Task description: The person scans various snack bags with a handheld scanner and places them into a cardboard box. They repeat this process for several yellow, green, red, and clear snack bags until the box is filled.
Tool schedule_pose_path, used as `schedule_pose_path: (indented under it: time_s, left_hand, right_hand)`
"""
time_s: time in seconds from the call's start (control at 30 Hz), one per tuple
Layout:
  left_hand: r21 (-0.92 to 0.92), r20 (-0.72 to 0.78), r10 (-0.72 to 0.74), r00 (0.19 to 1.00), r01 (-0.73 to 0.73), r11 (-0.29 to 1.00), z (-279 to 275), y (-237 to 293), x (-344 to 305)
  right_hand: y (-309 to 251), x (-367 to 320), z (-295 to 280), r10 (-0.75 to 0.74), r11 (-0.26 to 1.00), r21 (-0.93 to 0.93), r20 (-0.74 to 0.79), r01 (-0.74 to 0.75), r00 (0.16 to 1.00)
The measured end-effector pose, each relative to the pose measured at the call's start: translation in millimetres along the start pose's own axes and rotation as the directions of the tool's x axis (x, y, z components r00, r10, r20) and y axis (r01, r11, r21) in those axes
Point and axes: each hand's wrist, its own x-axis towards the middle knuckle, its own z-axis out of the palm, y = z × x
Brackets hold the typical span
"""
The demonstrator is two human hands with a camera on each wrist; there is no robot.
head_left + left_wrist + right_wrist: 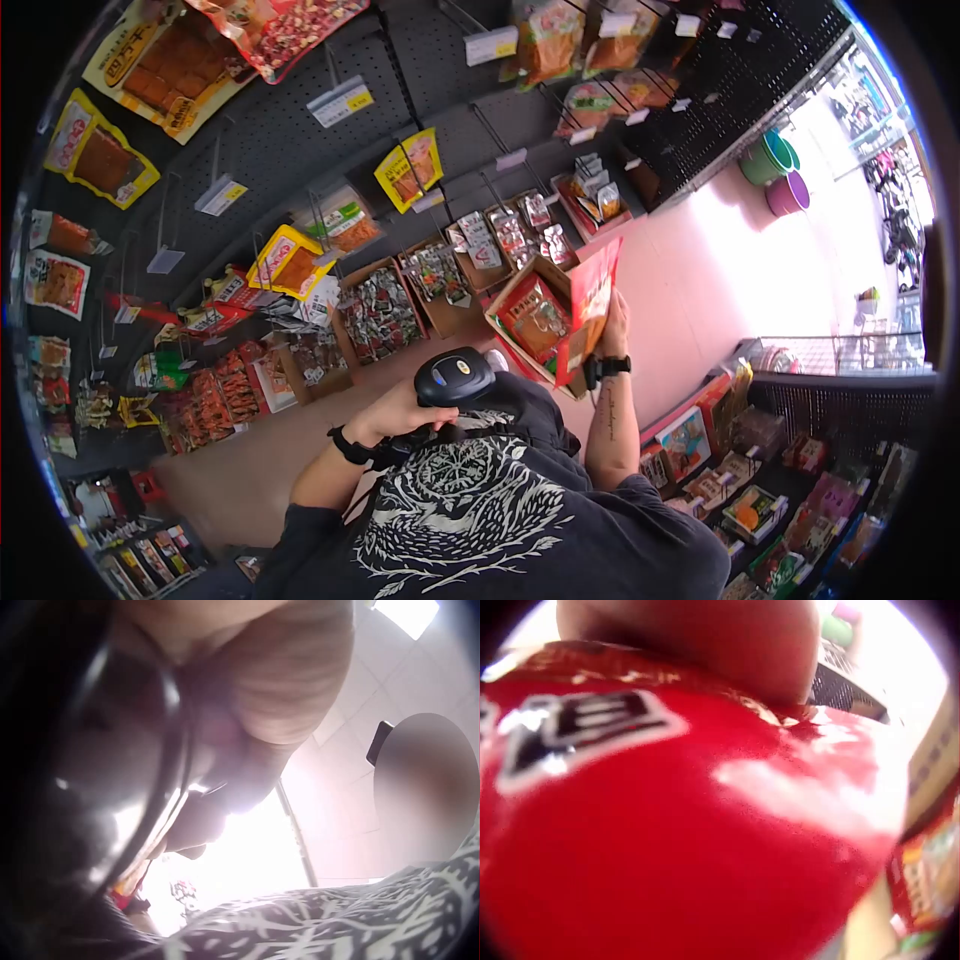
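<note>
In the head view my left hand (395, 412) holds a black handheld barcode scanner (453, 378) in front of my shirt, fingers wrapped round its handle. The left wrist view shows the scanner's dark glossy casing (120, 757) very close. My right hand (617, 325) grips the side of a cardboard box (500, 310) with red printed panels, which sits tilted at the lower shelf's front. A red food packet (536, 318) lies inside it. Up close in the right wrist view, a glossy red surface (667, 847) with dark lettering fills most of the frame, a finger (697, 645) across its top.
Hanging packets (410, 170) and price tags (340, 100) line the dark pegboard. Below stand open boxes of small sachets (378, 310). A second goods rack (760, 510) is at my lower right. Green (765, 160) and purple buckets (788, 193) stand on the floor near the bright doorway.
</note>
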Motion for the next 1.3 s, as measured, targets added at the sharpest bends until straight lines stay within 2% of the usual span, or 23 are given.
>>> schedule_pose_path:
  time_s: [0.07, 0.1, 0.2, 0.23, 0.27, 0.3, 0.37, 0.43, 0.5, 0.57, 0.63, 0.7, 0.77, 0.83, 0.9, 0.97, 1.0, 1.03, 1.1, 1.13, 1.2, 1.27, 1.3]
  left_hand:
    - [-0.037, -0.085, -0.008, 0.996, 0.005, 0.999, -1, -8, -8]
    - [-0.083, -0.167, -0.021, 0.986, 0.007, 0.997, -5, -12, -16]
    - [-0.112, -0.254, -0.033, 0.967, 0.005, 0.994, -12, -25, -39]
    - [-0.182, -0.294, -0.022, 0.956, -0.033, 0.983, -15, -43, -42]
    - [-0.194, -0.318, 0.021, 0.948, -0.087, 0.977, -17, -41, -50]
    - [-0.201, -0.349, 0.036, 0.937, -0.112, 0.973, -22, -48, -58]
    - [-0.222, -0.415, 0.054, 0.908, -0.159, 0.962, -30, -48, -79]
    - [-0.235, -0.493, 0.080, 0.866, -0.221, 0.946, -36, -68, -95]
    - [-0.245, -0.543, 0.099, 0.834, -0.270, 0.931, -42, -85, -118]
    - [-0.276, -0.652, 0.100, 0.752, -0.358, 0.892, -48, -98, -149]
    - [-0.268, -0.689, 0.118, 0.715, -0.403, 0.875, -57, -116, -178]
    - [-0.226, -0.775, 0.116, 0.621, -0.444, 0.867, -64, -126, -210]
    - [-0.191, -0.794, 0.142, 0.591, -0.465, 0.865, -75, -147, -237]
    - [-0.190, -0.860, 0.108, 0.499, -0.509, 0.840, -82, -158, -265]
    - [-0.173, -0.858, 0.123, 0.499, -0.507, 0.844, -90, -177, -292]
    - [-0.193, -0.899, 0.079, 0.431, -0.553, 0.810, -94, -192, -317]
    - [-0.182, -0.910, 0.082, 0.408, -0.567, 0.803, -93, -199, -329]
    - [-0.159, -0.926, 0.080, 0.370, -0.571, 0.805, -90, -209, -340]
    - [-0.187, -0.936, 0.063, 0.348, -0.639, 0.746, -87, -222, -358]
    - [-0.184, -0.942, 0.037, 0.334, -0.606, 0.774, -82, -214, -372]
    - [-0.186, -0.944, 0.033, 0.328, -0.613, 0.768, -82, -226, -384]
    - [-0.178, -0.950, 0.029, 0.310, -0.618, 0.766, -87, -234, -391]
    - [-0.185, -0.951, 0.039, 0.306, -0.668, 0.721, -90, -234, -395]
  right_hand:
    - [19, 17, -35, -0.100, 0.919, -0.380, 0.040, 0.108, 0.994]
    - [16, 21, -51, -0.022, 0.637, -0.769, 0.058, 0.059, 0.998]
    - [34, 21, -34, 0.015, 0.469, -0.879, 0.107, 0.088, 0.994]
    - [92, 52, -82, 0.045, 0.096, -0.950, 0.301, 0.296, 0.953]
    - [88, 45, -65, 0.065, 0.080, -0.964, 0.260, 0.255, 0.963]
    - [104, 43, -50, -0.103, 0.026, -0.953, 0.299, 0.303, 0.949]
    - [106, 47, -6, 0.040, 0.069, -0.909, 0.414, 0.411, 0.909]
    - [100, 20, 71, 0.082, 0.332, -0.804, 0.546, 0.494, 0.834]
    - [111, -9, 154, 0.264, 0.314, -0.787, 0.610, 0.531, 0.747]
    - [101, -63, 253, 0.341, 0.403, -0.661, 0.750, 0.633, 0.567]
    - [151, -80, 323, 0.360, 0.584, -0.504, 0.864, 0.637, 0.352]
    - [123, -134, 423, 0.304, 0.599, -0.368, 0.926, 0.711, 0.223]
    - [141, -160, 507, 0.183, 0.565, -0.232, 0.971, 0.792, 0.153]
    - [141, -203, 591, 0.051, 0.633, -0.154, 0.986, 0.759, 0.158]
    - [166, -233, 659, -0.078, 0.587, -0.108, 0.979, 0.802, 0.189]
    - [196, -253, 718, -0.235, 0.543, -0.107, 0.933, 0.833, 0.274]
    - [205, -259, 740, -0.231, 0.592, -0.172, 0.900, 0.787, 0.371]
    - [227, -250, 763, -0.235, 0.748, -0.103, 0.882, 0.655, 0.408]
    - [201, -267, 777, -0.101, 0.741, -0.396, 0.733, 0.543, 0.673]
    - [257, -224, 796, -0.305, 0.767, -0.184, 0.738, 0.614, 0.602]
    - [237, -221, 797, -0.229, 0.659, -0.324, 0.773, 0.679, 0.592]
    - [241, -207, 795, -0.267, 0.658, -0.231, 0.818, 0.716, 0.510]
    - [242, -213, 794, -0.399, 0.745, -0.010, 0.795, 0.667, 0.458]
